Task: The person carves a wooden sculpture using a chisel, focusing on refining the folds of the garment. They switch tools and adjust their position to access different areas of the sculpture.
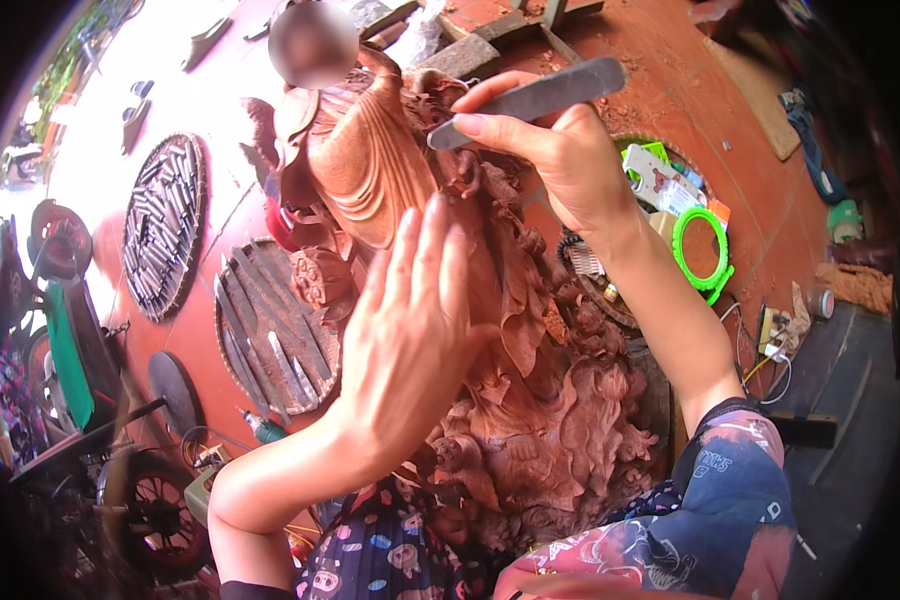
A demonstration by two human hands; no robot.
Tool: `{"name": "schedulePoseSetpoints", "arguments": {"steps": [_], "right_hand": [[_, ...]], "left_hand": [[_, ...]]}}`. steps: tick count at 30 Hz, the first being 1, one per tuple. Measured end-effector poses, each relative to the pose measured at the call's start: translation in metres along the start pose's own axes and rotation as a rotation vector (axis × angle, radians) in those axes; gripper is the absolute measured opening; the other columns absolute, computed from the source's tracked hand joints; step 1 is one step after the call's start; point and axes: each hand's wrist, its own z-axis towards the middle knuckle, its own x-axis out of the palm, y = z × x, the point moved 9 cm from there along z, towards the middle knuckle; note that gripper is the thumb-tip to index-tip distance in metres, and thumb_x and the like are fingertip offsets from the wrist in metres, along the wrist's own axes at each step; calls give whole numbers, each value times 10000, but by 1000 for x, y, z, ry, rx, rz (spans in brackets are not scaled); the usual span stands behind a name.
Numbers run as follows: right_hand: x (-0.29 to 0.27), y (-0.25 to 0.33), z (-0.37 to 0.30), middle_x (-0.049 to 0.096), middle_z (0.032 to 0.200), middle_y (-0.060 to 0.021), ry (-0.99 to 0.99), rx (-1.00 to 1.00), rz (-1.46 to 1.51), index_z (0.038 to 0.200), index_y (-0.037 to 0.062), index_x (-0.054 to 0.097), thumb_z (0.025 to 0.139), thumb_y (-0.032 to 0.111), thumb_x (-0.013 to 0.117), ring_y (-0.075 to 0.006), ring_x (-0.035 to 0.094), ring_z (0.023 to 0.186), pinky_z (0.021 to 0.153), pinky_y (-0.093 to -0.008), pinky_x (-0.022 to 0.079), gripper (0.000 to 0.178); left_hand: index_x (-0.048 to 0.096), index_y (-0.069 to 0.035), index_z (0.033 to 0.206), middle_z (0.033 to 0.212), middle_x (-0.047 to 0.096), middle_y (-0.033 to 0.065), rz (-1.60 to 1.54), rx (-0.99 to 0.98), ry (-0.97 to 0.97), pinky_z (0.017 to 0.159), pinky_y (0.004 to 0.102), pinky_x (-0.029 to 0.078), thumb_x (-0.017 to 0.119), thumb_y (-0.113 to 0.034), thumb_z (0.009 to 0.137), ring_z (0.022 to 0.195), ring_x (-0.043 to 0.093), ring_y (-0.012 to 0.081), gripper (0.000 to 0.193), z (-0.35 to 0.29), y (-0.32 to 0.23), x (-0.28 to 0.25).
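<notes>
A large reddish-brown carved wooden statue (pixel 510 330) stands in front of me, with robe folds at its upper part and dense, leafy or wave-like carving lower down. My left hand (pixel 410 300) lies flat on the draped front, fingers stretched out together and pointing up the carving; nothing is in it. Above and to the right, my right hand (pixel 560 150) pinches a flat grey strip with rounded ends, which looks like a metal scraper (pixel 570 92), between thumb and fingers. The scraper's left end is close to the statue's upper right side; whether it touches cannot be made out.
Round trays hold many slim metal carving tools (pixel 162 228) and long flat files or blades (pixel 255 330) at left. Right of the statue, a basket carries odds and ends, including a bright green ring (pixel 678 252). Wood blocks (pixel 465 55) lie behind; a wheeled vehicle (pixel 150 505) stands lower left.
</notes>
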Motion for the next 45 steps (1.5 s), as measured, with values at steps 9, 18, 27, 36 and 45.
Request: {"name": "schedulePoseSetpoints", "arguments": {"steps": [9, 18, 27, 36, 45], "right_hand": [[8, -24, -21, 672, 1072, -141, 116, 151, 274, 1062, -20, 594, 910, -25, 594, -248, 638, 1102, 991, -328, 464, 153], [-1, -38, -31, 648, 1195, -185, 93, 184, 354, 1118, 21, 603, 930, 74, 630, -235, 605, 1158, 1025, -352, 443, 197], [-1, -51, -28, 629, 1253, -167, 128, 175, 387, 1136, 38, 607, 956, 104, 599, -213, 615, 1135, 985, -348, 476, 192], [10, -38, -23, 694, 1092, -123, 148, 160, 465, 1070, 11, 649, 908, 18, 645, -178, 645, 1054, 938, -289, 501, 162], [-3, -3, -8, 694, 986, -147, 119, -30, 234, 1059, -4, 585, 868, -52, 661, -239, 710, 917, 797, -286, 603, 211]], "left_hand": [[547, 30, 1242, 1069, 679, 196, -176, 87, -111, 873, 401, 529, 719, -287, 831, 1046, 654, 339, 547, -39, 0, -21], [691, 22, 896, 737, 672, 26, -843, -637, -587, 590, 219, 461, 619, -201, 961, 630, 608, 66, 243, -83, 199, -29], [655, -10, 837, 728, 659, 191, -941, -847, -67, 660, 440, 502, 603, -306, 900, 675, 652, 342, 307, -156, 173, 243], [676, -26, 1014, 851, 685, 209, -882, -441, 256, 716, 427, 515, 681, -243, 826, 787, 676, 364, 288, -178, 83, 279], [672, -14, 1006, 824, 689, 174, -833, -447, 417, 703, 391, 513, 671, -200, 843, 755, 677, 300, 247, -193, 92, 283]]}}
